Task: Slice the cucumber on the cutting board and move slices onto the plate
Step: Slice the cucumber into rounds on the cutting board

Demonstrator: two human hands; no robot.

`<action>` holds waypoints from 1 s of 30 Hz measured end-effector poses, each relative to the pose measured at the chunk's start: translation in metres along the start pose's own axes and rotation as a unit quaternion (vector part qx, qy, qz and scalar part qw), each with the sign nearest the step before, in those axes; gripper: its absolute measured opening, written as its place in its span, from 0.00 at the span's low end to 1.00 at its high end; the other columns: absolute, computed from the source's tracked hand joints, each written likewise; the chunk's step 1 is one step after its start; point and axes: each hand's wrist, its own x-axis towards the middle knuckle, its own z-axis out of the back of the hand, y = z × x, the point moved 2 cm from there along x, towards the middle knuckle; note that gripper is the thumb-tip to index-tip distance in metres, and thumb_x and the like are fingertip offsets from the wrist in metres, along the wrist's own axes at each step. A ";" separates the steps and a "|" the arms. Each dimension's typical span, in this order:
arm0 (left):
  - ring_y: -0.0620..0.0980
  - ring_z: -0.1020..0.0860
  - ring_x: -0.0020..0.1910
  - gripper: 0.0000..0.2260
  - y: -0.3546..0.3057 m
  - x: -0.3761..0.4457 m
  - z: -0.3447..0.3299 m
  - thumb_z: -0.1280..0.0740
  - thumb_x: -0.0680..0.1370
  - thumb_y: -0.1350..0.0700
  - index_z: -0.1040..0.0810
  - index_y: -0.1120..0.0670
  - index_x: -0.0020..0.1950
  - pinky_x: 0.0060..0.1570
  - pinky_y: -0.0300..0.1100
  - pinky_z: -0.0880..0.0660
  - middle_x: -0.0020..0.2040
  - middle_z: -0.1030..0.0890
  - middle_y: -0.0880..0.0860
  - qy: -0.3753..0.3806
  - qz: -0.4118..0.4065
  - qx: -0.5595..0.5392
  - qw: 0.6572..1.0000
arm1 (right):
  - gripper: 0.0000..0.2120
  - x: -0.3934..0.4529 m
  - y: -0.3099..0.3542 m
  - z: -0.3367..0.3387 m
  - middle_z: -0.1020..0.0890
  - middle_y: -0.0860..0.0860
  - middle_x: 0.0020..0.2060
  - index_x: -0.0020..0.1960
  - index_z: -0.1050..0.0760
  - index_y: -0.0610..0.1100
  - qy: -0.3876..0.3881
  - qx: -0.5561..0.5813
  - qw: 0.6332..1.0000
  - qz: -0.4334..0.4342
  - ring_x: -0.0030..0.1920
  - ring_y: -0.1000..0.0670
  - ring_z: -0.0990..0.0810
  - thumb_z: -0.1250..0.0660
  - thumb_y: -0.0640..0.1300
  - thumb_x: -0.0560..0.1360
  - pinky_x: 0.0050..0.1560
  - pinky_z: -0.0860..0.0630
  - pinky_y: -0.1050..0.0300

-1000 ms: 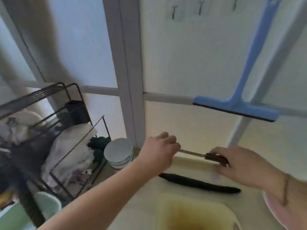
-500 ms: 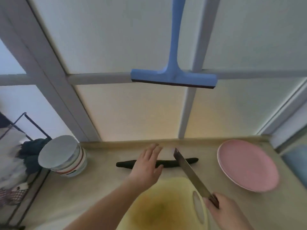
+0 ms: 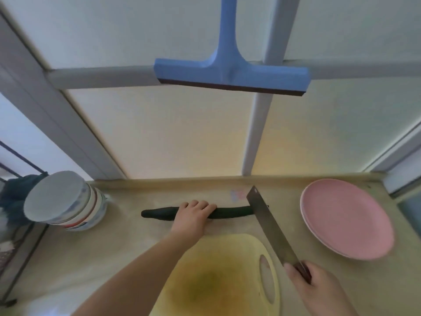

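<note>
Left of the fingers stands a stack of bowls (image 3: 66,201). The left hand (image 3: 192,216) curls its fingers over the cucumber (image 3: 159,213), which lies on the counter beyond the cutting board (image 3: 218,277), probably to carry it there. Right of those fingers, the right hand (image 3: 319,290) clamps the knife (image 3: 268,224) handle, blade angled away, ready. The pink plate (image 3: 346,217) waits rightmost.

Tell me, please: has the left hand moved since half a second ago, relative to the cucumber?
Yes. The left hand went forward and down onto the cucumber; its fingers now curl over it, where before they hovered straight just short of it.
</note>
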 end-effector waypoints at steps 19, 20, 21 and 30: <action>0.47 0.22 0.58 0.18 0.033 -0.197 -0.036 0.29 0.72 0.42 0.19 0.45 0.60 0.57 0.47 0.20 0.58 0.19 0.42 -0.095 -0.012 -0.028 0.995 | 0.17 -0.019 0.000 -0.034 0.28 0.50 0.22 0.35 0.24 0.41 0.029 0.057 0.998 0.018 0.23 0.49 0.30 0.31 0.54 0.74 0.31 0.36 0.59; 0.47 0.21 0.58 0.20 0.026 -0.194 -0.031 0.34 0.74 0.38 0.20 0.45 0.61 0.58 0.47 0.20 0.59 0.19 0.42 -0.083 -0.015 -0.015 0.996 | 0.18 -0.020 -0.002 -0.034 0.28 0.49 0.22 0.34 0.25 0.40 0.024 0.054 0.998 0.017 0.23 0.49 0.30 0.30 0.53 0.74 0.31 0.35 0.59; 0.48 0.20 0.59 0.22 0.018 -0.189 -0.028 0.38 0.74 0.36 0.21 0.45 0.63 0.59 0.47 0.21 0.59 0.19 0.42 -0.076 -0.020 -0.009 0.997 | 0.18 -0.022 -0.003 -0.034 0.27 0.49 0.22 0.33 0.25 0.40 0.020 0.052 0.998 0.014 0.23 0.49 0.30 0.30 0.53 0.74 0.31 0.35 0.58; 0.47 0.20 0.44 0.13 -0.025 -0.135 -0.048 0.43 0.79 0.45 0.21 0.46 0.56 0.41 0.41 0.21 0.51 0.18 0.44 -0.095 -0.030 -0.040 0.994 | 0.18 -0.040 -0.034 -0.046 0.22 0.47 0.25 0.34 0.22 0.43 0.000 0.045 0.998 -0.047 0.33 0.44 0.21 0.34 0.53 0.77 0.39 0.27 0.54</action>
